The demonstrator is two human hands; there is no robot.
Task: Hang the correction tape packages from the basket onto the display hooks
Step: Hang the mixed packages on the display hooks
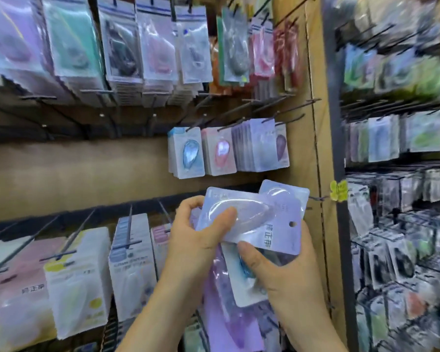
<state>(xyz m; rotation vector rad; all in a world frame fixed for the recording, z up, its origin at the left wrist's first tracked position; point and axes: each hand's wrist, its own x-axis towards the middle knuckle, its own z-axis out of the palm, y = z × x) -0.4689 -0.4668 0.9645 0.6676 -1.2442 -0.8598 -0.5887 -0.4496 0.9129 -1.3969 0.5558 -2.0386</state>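
A pale lilac correction tape package [269,219] lies crosswise on top of a fanned stack of packages in front of the display. My left hand [201,235] grips its left end, thumb pressed on the clear blister. My right hand [277,270] holds the stack from below, thumb on a white package with a blue tape [247,283]. A purple package [229,313] hangs lowest in the stack. Above, blue [187,152], pink [220,151] and lilac packages [261,146] hang on black display hooks [282,111]. The basket is out of view.
Rows of bagged packages [117,47] fill the upper hooks. Larger packs [79,283] hang at the lower left. Several bare hooks [48,123] stick out at the middle left. A wooden panel edge [318,148] and a second, blurred rack [396,224] stand at the right.
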